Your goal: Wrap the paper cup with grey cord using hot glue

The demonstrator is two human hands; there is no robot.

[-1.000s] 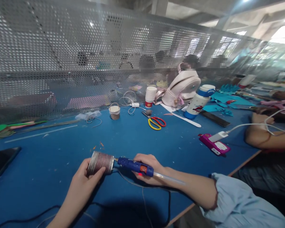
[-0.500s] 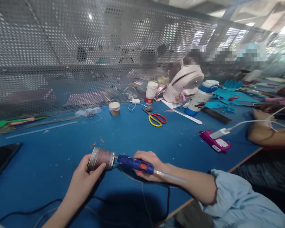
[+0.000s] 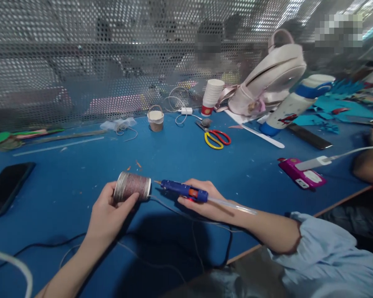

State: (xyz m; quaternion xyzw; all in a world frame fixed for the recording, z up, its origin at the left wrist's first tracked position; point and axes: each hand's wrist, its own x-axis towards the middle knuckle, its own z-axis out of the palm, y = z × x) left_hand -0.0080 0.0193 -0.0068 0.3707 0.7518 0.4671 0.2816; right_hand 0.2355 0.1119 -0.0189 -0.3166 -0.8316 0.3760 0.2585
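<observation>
My left hand point(image 3: 107, 213) is wrapped round a small can point(image 3: 132, 186) wound with thin cord, held on its side just above the blue table point(image 3: 65, 186). My right hand point(image 3: 205, 203) grips a blue glue gun point(image 3: 184, 191) with a clear glue stick out of its back. The gun's nozzle points left at the can's end, a short gap away. The gun's black cord point(image 3: 226, 248) runs off the table's near edge.
A black phone point(image 3: 6, 188) lies at the left. Yellow and red scissors point(image 3: 216, 138), stacked paper cups point(image 3: 211, 96), a small basket point(image 3: 156, 119), a pink bag point(image 3: 272, 80), a bottle point(image 3: 294, 105) and a pink device point(image 3: 301, 174) lie beyond. Another person's arm point(image 3: 371, 163) rests at right. Perforated metal screen behind.
The glue gun's nozzle has drawn back a little from the can's end. The view has tilted down and nearer, so everything sits higher in the picture.
</observation>
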